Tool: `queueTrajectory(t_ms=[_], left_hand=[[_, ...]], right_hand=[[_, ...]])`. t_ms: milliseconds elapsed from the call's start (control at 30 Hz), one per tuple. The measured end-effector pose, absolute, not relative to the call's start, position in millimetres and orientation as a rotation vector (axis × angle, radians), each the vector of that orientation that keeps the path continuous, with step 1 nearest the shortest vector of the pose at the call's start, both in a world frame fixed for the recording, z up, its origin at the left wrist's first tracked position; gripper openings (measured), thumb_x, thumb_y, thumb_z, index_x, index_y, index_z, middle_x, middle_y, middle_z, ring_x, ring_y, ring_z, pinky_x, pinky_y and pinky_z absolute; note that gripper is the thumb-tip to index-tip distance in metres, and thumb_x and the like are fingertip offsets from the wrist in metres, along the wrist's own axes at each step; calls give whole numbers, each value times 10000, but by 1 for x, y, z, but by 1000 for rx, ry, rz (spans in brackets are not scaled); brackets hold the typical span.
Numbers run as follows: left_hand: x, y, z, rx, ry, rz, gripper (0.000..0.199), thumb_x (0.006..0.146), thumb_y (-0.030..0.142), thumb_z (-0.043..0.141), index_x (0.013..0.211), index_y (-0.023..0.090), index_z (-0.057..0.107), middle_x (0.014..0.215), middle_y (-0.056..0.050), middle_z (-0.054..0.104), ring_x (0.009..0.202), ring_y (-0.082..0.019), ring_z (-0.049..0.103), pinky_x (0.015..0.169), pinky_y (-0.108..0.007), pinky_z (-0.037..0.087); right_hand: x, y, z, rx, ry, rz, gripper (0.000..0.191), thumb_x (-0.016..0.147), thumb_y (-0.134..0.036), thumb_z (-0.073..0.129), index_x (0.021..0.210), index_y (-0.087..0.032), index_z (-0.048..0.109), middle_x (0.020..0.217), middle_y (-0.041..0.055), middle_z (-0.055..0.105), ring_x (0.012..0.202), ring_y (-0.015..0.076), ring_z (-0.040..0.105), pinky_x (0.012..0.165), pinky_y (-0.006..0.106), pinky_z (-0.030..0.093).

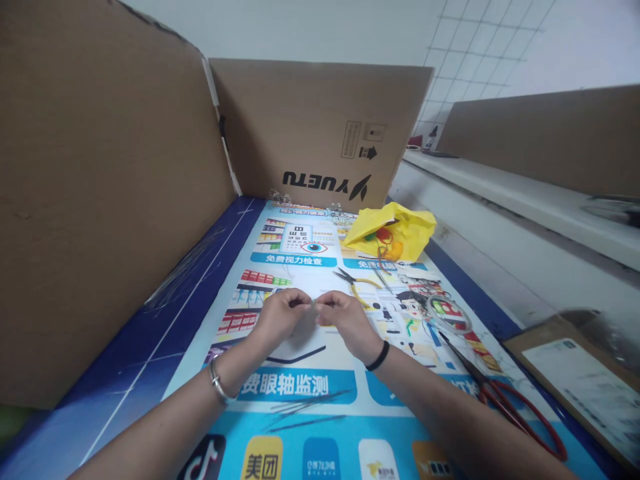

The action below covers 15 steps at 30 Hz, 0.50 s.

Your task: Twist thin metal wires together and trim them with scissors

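Observation:
My left hand (281, 317) and my right hand (350, 325) meet over the middle of the printed mat (345, 417), fingertips almost touching. Each is closed in a pinch of thumb and forefinger. Whatever lies between the fingertips is too small to make out. Just beyond my right hand lies a pair of pliers (361, 283) with yellow handles, its jaws slightly apart. Several thin dark wire-like strands (305, 405) rest on the mat, nearer to me than the hands.
Red-handled scissors (500, 393) lie at the right, near a clear ring-shaped coil (450, 313). Behind is a yellow bag (415, 230) with coloured bits at its mouth. Cardboard panels (300, 127) wall the left and back. More thin strands (187, 267) lie at left; a brown package (575, 380) sits right.

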State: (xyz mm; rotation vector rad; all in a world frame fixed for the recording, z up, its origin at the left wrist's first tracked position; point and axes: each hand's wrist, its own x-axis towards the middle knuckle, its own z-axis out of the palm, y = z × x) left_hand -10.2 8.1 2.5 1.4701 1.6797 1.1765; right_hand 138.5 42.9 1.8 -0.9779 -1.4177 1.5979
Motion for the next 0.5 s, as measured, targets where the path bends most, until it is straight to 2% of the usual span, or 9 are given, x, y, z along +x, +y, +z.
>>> queueTrajectory(t_ms=[133,500], left_hand=[[-9,9,0,1375,1610,1200,84,662,203,564,711,181,628,643,13,619,557,-101,523,544,-223,404],[-7,6,3,1239,1460,1134,111,655,238,564,733,160,577,568,31,550,484,-82,472,482,-210,379]], right_hand=[[137,39,4,-954,-1331,1635,225,597,-321,699,686,-148,587,673,-8,565,590,101,523,602,263,487],[137,43,-4,-945,-1398,1567,206,636,-309,669,704,-144,566,676,-7,566,568,102,535,596,269,487]])
